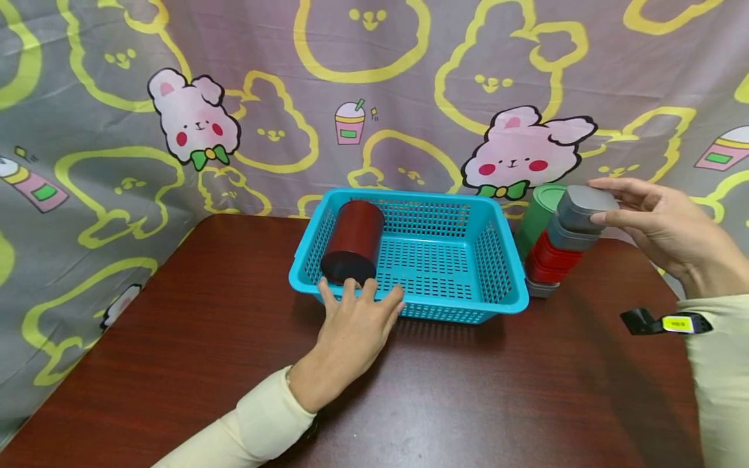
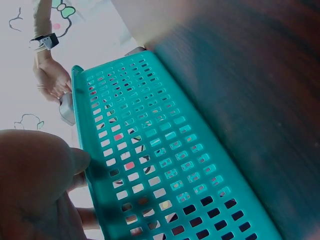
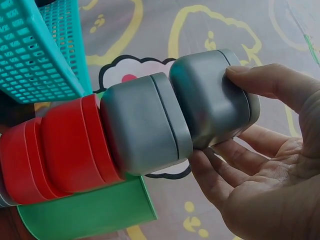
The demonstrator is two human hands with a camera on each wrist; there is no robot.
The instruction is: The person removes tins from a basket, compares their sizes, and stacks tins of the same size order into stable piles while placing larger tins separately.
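A blue-green plastic basket (image 1: 433,296) stands on the table, its wall full of small holes. My left hand (image 1: 354,325) grips its front rim, fingers curled over the edge beside a dark red cylindrical canister (image 1: 358,234) lying inside. In the left wrist view the thumb lies at the basket rim (image 2: 92,160). To the basket's right, my right hand (image 1: 673,224) pinches a grey lidded box (image 3: 210,97) at the top of a stack, thumb on one side, fingers on the other. Below it come another grey box (image 3: 142,127) and red boxes (image 3: 75,145), with grey at the bottom.
A green canister (image 1: 538,214) stands upright behind the stack, close to the basket's right end. The brown table (image 1: 234,364) meets a patterned cloth (image 1: 404,97) at the back and left.
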